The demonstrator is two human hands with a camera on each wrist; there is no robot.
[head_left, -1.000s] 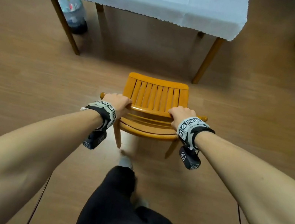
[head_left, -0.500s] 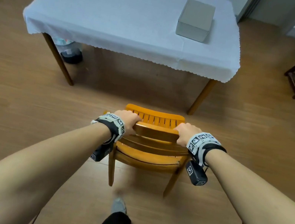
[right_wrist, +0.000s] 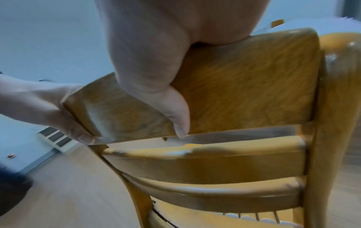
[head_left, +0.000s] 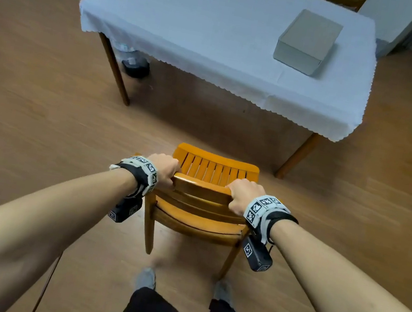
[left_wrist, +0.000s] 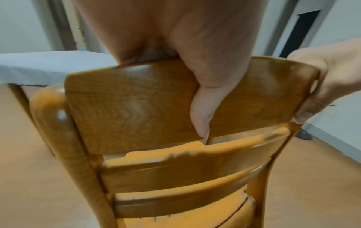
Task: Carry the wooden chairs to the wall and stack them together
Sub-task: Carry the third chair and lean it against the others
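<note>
Both hands, left [head_left: 163, 169] and right [head_left: 240, 195], grip one chair's [head_left: 213, 173] top rail, thumbs behind; beyond the chair, one worktop [head_left: 195, 18] carries one box [head_left: 307, 40].

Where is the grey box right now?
In the head view, the grey box lies on the white-clothed table, near its far right corner, beyond the chair.

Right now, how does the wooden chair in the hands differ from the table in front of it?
The wooden chair is bare orange-brown wood; the table is covered by a white cloth. The left hand and right hand grip the chair's top rail; nobody touches the table. The chair's slatted seat carries nothing; the table carries a grey box. Both have wooden legs.
</note>
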